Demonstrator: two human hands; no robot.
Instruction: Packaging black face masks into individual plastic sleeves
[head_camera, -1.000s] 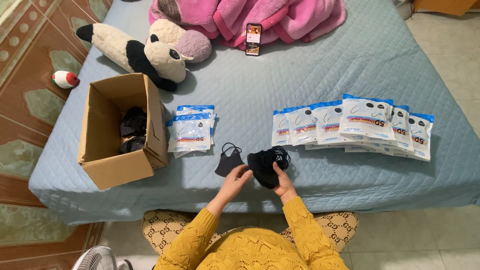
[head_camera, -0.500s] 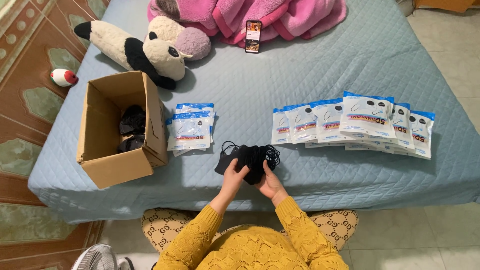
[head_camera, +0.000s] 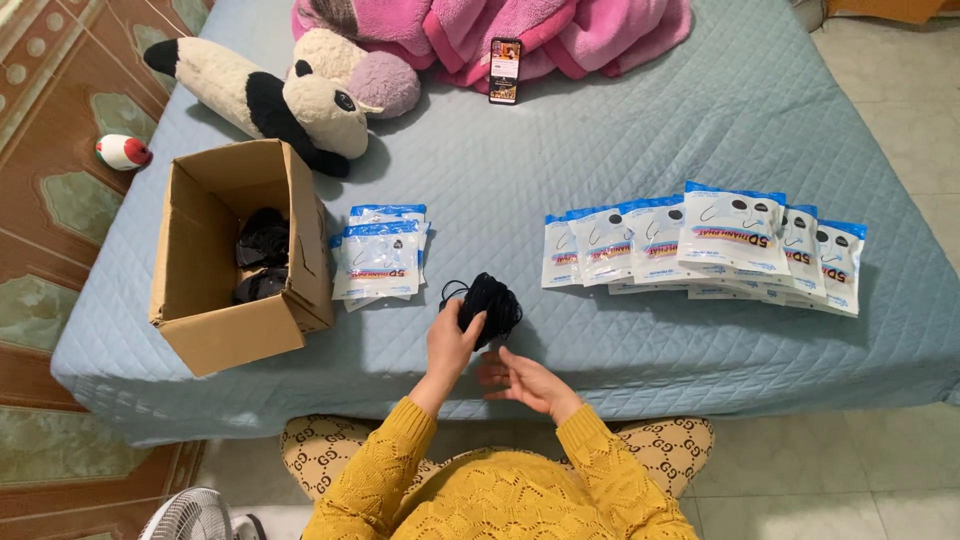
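From the head camera, your left hand is closed around a bundle of black masks, lifted just above the bed between the small packet stack and the packet row. Your right hand waits open beneath, apparently empty.

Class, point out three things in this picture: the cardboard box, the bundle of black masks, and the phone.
cardboard box (head_camera: 228, 340), head view, on its front wall.
bundle of black masks (head_camera: 493, 298), head view, on its middle.
phone (head_camera: 504, 70), head view, on its screen.
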